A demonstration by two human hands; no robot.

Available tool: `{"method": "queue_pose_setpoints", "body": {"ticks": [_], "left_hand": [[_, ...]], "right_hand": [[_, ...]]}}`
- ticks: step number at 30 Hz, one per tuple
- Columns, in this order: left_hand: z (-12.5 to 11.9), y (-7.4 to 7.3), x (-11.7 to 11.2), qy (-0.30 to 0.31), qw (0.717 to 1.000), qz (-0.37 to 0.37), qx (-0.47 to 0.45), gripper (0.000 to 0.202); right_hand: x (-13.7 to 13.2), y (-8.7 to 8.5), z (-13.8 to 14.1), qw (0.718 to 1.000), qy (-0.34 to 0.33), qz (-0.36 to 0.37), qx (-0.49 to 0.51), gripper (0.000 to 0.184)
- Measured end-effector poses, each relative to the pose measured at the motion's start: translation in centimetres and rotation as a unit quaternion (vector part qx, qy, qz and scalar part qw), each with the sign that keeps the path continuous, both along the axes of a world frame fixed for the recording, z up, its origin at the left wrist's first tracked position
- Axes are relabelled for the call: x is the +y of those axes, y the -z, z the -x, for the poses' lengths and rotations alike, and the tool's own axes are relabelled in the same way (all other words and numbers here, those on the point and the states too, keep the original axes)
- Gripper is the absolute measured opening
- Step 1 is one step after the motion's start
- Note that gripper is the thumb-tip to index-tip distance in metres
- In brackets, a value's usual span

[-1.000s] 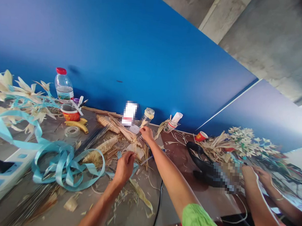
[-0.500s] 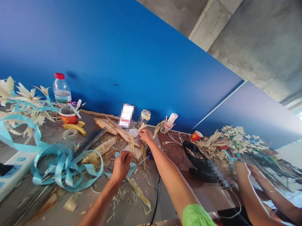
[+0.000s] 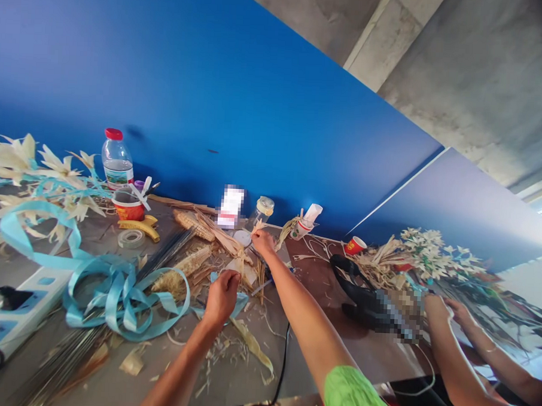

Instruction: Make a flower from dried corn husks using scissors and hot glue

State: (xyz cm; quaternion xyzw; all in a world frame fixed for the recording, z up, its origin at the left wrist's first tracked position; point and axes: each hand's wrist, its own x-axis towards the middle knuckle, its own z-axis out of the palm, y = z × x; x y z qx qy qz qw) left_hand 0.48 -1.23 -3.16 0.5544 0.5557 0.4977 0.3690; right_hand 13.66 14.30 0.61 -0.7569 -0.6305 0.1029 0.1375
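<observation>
Left hand: the left hand [image 3: 222, 295] sits mid-tabletop, fingers clenched over the tail of a pale blue ribbon [image 3: 114, 289]. The ribbon shows on both sides of the fist.
Right hand: the right hand [image 3: 264, 241] stretches far toward the blue wall [image 3: 214, 75]. Its fingers pinch a small husk sliver [image 3: 257, 225], held just beside a glass jar [image 3: 262, 209].
Ribbon: its loops sprawl in a heap left of the fist, lying across a bundle of thin dark wires [image 3: 163, 255]. A white power strip [image 3: 22, 300] sits near them at the left edge.
Between the hands: dried corn cobs [image 3: 185, 270] and husk scraps litter the grey tabletop [image 3: 165, 366].
Back row: a red-capped water bottle [image 3: 116, 160] stands by the wall, with a red cup [image 3: 127, 207] full of tools in front of it. A tape roll [image 3: 131, 239] lies nearer, and a paper cup [image 3: 302, 227] stands right of the jar.
Left edge: husk flowers [image 3: 34, 166] lie tangled with more blue ribbon.
Right side: a black tool [image 3: 357, 290] lies on the brown stretch of tabletop, with a small cup [image 3: 354, 245] behind it and white blooms [image 3: 430, 252] beyond.
Co-worker: another person's hand [image 3: 437, 306] rests by the black tool, well apart from the wearer's own hands.
Cable: a black cable [image 3: 282, 365] runs beneath the right forearm toward the near edge.
</observation>
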Motion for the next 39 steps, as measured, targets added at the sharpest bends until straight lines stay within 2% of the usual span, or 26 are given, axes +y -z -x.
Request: {"method": "queue_pose_setpoints", "body": {"ticks": [10,16,29,39], "left_hand": [[0.0,0.1,0.0,0.009,1.0,0.012,0.009,0.03],[-0.1,0.3,0.1,0.012,1.0,-0.003,0.0,0.03],[0.1,-0.1,-0.1,0.015,1.0,-0.003,-0.018,0.029],[0.3,-0.3,-0.2,0.012,1.0,0.0,-0.022,0.029]], "right_hand": [[-0.4,0.3,0.0,1.0,-0.008,-0.019,-0.019,0.026],[-0.2,0.4,-0.4,1.0,-0.014,0.006,-0.019,0.027],[0.7,-1.3,-1.3,0.993,-0.07,0.05,-0.083,0.033],[0.2,-2.0,-0.3,0.991,-0.092,0.048,-0.087,0.026]]}}
